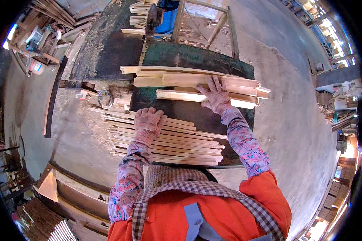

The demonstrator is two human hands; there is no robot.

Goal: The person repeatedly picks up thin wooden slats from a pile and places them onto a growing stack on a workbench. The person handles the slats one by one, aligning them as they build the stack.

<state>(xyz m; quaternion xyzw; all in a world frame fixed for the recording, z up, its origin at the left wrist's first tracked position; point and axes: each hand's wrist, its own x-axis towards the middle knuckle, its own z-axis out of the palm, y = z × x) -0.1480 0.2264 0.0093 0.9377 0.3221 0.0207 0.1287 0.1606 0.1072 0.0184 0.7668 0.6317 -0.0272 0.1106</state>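
Note:
Both my hands wear pale, pinkish work gloves. My left hand [149, 123] is closed, its fingers curled over the far edge of a row of thin wooden strips [181, 146] lying side by side close to my body. Its fingertips are partly hidden. Farther off, my right hand [216, 94] lies with fingers spread on a looser pile of pale wooden pieces [177, 79]. One separate piece [177, 95] sits at that pile's near side, its right part passing by my right palm. Both groups rest on a dark green board-like tabletop [169, 52].
A wooden frame [233, 34] stands beyond the table, near blue material [167, 22]. More strips [138, 20] are stacked at the far left of it. A metal ring [105, 98] lies left of the table. A long dark bar [55, 96] and a white bucket [37, 67] are farther left.

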